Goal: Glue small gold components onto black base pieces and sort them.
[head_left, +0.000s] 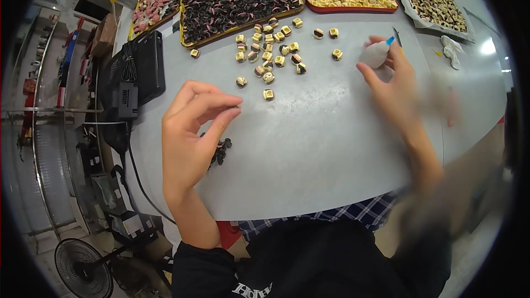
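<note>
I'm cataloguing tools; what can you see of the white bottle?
The white bottle has a rounded, plastic-looking body and a narrow blue tip. It is tilted, tip toward the picture's upper right, gripped in the right hand, which partly hides it, over the grey table. Its contents cannot be made out.

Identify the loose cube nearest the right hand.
The rightmost loose yellow-and-dark cube, below the pair right of the cluster; every other lies farther from the right hand.
</note>
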A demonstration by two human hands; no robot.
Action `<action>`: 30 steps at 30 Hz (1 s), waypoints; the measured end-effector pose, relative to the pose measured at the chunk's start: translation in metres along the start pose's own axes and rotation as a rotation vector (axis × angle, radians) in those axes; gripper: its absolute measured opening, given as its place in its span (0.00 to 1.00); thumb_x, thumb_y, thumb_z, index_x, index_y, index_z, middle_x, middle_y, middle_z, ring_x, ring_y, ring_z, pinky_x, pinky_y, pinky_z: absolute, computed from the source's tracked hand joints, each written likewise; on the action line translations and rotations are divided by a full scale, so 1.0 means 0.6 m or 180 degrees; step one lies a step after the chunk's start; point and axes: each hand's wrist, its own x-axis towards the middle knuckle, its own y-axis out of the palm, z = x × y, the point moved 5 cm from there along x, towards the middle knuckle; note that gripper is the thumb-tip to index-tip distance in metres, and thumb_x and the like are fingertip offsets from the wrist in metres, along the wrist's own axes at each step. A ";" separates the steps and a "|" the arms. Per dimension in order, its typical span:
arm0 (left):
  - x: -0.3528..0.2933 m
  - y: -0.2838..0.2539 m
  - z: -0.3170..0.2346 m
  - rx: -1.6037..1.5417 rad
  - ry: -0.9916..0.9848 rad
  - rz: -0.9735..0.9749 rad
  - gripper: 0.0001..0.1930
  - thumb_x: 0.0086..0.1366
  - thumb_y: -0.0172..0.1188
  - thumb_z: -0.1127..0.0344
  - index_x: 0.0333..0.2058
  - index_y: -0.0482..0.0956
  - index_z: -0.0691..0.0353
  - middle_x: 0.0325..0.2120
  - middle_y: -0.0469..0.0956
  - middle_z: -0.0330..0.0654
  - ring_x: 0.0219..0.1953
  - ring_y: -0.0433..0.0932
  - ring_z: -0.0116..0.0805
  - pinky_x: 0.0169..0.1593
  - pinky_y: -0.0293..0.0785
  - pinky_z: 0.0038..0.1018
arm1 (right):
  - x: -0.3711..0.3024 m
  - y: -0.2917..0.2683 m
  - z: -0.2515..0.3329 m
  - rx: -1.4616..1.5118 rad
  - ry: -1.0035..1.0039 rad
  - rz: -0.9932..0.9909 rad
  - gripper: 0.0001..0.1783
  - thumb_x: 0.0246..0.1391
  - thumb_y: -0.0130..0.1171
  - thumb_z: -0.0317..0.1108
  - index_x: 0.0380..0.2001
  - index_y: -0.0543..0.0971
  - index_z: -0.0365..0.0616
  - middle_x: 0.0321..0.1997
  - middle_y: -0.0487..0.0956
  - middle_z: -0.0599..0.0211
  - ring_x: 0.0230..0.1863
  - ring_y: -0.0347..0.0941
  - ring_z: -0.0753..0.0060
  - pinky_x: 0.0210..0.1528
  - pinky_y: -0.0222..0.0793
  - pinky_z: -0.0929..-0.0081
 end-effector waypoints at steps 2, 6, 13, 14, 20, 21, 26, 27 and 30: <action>0.001 0.004 -0.002 -0.0450 -0.0010 -0.0059 0.07 0.54 0.58 0.81 0.33 0.78 0.69 0.30 0.75 0.43 0.35 0.76 0.31 0.36 0.72 0.23 | 0.000 0.001 0.001 0.0132 0.0034 0.0128 0.25 0.50 0.57 0.26 0.52 0.64 0.37 0.44 0.75 0.63 0.41 0.73 0.69 0.48 0.65 0.76; -0.007 0.032 0.016 -0.1642 -0.0214 -0.0024 0.10 0.55 0.58 0.79 0.37 0.78 0.70 0.35 0.76 0.45 0.36 0.75 0.29 0.37 0.72 0.21 | -0.004 0.013 0.012 0.0889 0.0036 0.0477 0.26 0.50 0.58 0.31 0.51 0.64 0.39 0.40 0.76 0.62 0.40 0.73 0.70 0.47 0.66 0.75; -0.025 0.125 0.032 -0.2613 -0.1197 0.0623 0.14 0.54 0.61 0.75 0.40 0.76 0.70 0.36 0.76 0.48 0.34 0.74 0.28 0.37 0.71 0.20 | -0.012 -0.003 0.050 0.2450 0.0166 0.0703 0.27 0.51 0.58 0.42 0.49 0.62 0.42 0.35 0.75 0.59 0.39 0.72 0.72 0.42 0.66 0.77; -0.026 0.135 0.032 -0.2666 -0.1142 0.0740 0.14 0.53 0.62 0.76 0.40 0.76 0.69 0.36 0.76 0.48 0.34 0.74 0.28 0.37 0.71 0.20 | -0.011 -0.007 0.049 0.2629 0.0053 0.0621 0.26 0.51 0.58 0.43 0.47 0.62 0.42 0.35 0.75 0.59 0.39 0.72 0.72 0.41 0.66 0.77; -0.039 0.167 0.030 -0.2849 -0.0995 0.1059 0.16 0.47 0.64 0.81 0.37 0.76 0.68 0.35 0.76 0.48 0.33 0.74 0.29 0.38 0.73 0.21 | -0.008 -0.015 0.043 0.3236 -0.0218 0.0570 0.24 0.47 0.61 0.46 0.38 0.62 0.45 0.34 0.74 0.57 0.38 0.73 0.72 0.34 0.68 0.79; -0.041 0.171 0.030 -0.2893 -0.0991 0.1118 0.16 0.46 0.65 0.82 0.37 0.77 0.68 0.34 0.75 0.48 0.33 0.74 0.29 0.38 0.73 0.22 | -0.009 -0.021 0.045 0.3235 -0.0200 0.0561 0.24 0.47 0.61 0.46 0.38 0.62 0.45 0.34 0.74 0.57 0.38 0.73 0.72 0.34 0.68 0.79; -0.044 0.177 0.041 -0.3110 -0.0861 0.1343 0.16 0.46 0.63 0.86 0.36 0.77 0.70 0.35 0.74 0.47 0.35 0.75 0.32 0.39 0.77 0.25 | -0.014 -0.017 0.063 0.2827 -0.0107 0.1122 0.26 0.47 0.59 0.53 0.36 0.62 0.45 0.34 0.75 0.55 0.34 0.73 0.72 0.32 0.70 0.80; -0.045 0.176 0.042 -0.3171 -0.0792 0.1388 0.16 0.47 0.61 0.87 0.37 0.77 0.72 0.36 0.73 0.47 0.37 0.76 0.34 0.41 0.78 0.26 | -0.013 -0.013 0.065 0.2843 -0.0220 0.0955 0.27 0.47 0.58 0.55 0.36 0.62 0.45 0.34 0.75 0.55 0.32 0.73 0.72 0.30 0.70 0.80; -0.044 0.179 0.042 -0.3198 -0.0840 0.1338 0.16 0.46 0.62 0.87 0.36 0.77 0.71 0.37 0.72 0.47 0.36 0.76 0.34 0.40 0.79 0.26 | -0.016 -0.012 0.061 0.2955 -0.0196 0.0874 0.28 0.48 0.56 0.58 0.36 0.62 0.45 0.32 0.76 0.54 0.28 0.73 0.73 0.25 0.69 0.83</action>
